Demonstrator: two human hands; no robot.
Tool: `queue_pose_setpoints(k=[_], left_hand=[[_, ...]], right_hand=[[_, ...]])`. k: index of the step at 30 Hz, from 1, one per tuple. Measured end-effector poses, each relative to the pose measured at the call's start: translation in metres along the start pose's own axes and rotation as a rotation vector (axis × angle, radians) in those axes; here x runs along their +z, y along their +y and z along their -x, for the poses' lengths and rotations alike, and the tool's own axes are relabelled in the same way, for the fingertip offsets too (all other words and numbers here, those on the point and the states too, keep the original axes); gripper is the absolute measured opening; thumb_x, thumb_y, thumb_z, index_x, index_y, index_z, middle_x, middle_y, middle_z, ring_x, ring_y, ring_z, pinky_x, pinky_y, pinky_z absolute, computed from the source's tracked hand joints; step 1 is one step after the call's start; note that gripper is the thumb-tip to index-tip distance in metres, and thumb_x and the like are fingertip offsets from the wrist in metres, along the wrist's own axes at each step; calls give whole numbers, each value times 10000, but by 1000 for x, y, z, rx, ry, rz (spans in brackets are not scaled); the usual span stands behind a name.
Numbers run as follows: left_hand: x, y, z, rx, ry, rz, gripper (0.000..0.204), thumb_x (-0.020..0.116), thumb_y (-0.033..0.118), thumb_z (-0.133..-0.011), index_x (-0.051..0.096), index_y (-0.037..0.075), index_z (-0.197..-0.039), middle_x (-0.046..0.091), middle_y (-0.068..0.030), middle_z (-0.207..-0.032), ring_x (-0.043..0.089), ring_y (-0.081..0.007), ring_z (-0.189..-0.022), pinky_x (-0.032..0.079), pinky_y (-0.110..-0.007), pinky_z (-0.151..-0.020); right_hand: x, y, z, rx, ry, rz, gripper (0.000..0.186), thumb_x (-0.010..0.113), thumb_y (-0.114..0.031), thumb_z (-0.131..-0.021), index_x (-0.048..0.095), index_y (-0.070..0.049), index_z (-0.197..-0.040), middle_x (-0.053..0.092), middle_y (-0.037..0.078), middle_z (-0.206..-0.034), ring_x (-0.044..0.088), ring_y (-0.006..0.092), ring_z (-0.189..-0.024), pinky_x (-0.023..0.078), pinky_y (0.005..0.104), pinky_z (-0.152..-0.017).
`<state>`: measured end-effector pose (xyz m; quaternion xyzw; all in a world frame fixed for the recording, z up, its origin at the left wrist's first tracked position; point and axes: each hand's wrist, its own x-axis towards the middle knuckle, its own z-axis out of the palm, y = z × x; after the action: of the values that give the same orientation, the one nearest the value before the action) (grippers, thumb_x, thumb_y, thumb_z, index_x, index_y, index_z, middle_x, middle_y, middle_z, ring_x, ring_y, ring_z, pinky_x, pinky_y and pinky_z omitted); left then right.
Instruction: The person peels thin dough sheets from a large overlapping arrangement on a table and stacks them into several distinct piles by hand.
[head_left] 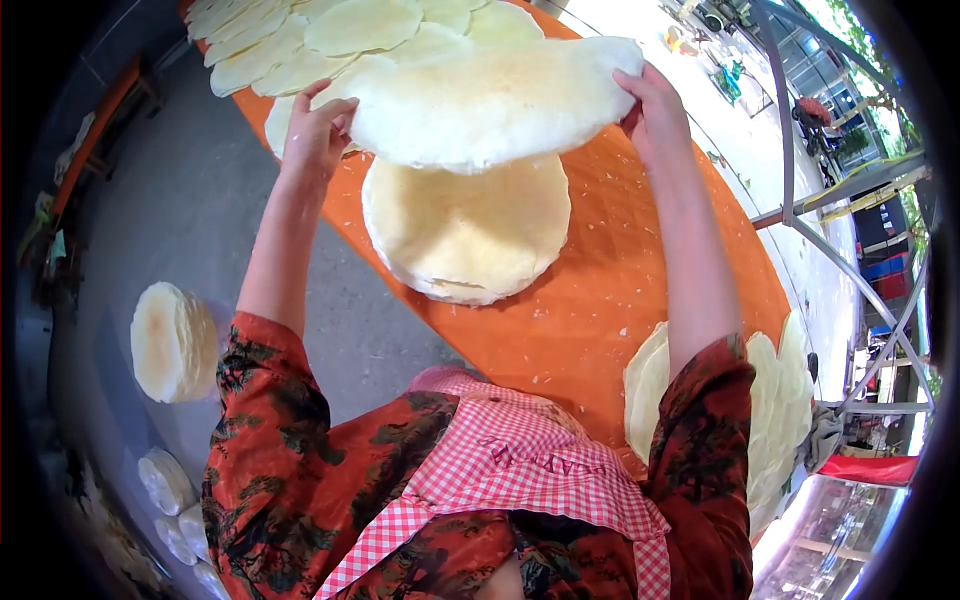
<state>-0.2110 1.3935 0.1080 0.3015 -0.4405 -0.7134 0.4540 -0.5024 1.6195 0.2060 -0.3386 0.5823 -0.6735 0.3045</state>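
Note:
Between my two hands a wide, pale round flatbread sheet [480, 105] is held up, its lower edge curving down. My left hand [320, 125] pinches the left edge between thumb and fingers. At the opposite edge my right hand [650, 105] grips with the thumb on top; its other fingers are partly hidden. Below the raised sheet stands a thick round stack of flatbread sheets [465, 235] on the orange tabletop [520, 350]. The raised sheet covers the far side of that stack.
Overlapping flatbread sheets [270, 50] spread over the table's far left end. More sheets [770, 400] lie by my right elbow. Another round stack [172, 342] stands lower left, beside wrapped pale bundles [166, 482]. A metal frame [850, 265] rises at the right. Crumbs dot the tabletop.

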Motion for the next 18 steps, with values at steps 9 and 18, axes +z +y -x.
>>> queue_pose_setpoints(k=[9, 18], left_hand=[[-68, -123, 63, -317, 130, -377, 596, 681, -8, -712, 408, 115, -1227, 551, -28, -760, 515, -122, -627, 397, -269, -548], [-75, -144, 80, -199, 221, -389, 595, 714, -15, -685, 423, 17, -1202, 574, -69, -785, 551, -143, -653, 449, -282, -559]], right_hand=[[-40, 220, 104, 520, 129, 7, 249, 567, -95, -865, 550, -31, -1105, 632, 71, -917, 624, 160, -691, 549, 307, -608], [-32, 212, 116, 510, 249, 75, 76, 577, -83, -855, 536, -27, -888, 595, 62, -748, 546, 132, -560, 480, 279, -491]])
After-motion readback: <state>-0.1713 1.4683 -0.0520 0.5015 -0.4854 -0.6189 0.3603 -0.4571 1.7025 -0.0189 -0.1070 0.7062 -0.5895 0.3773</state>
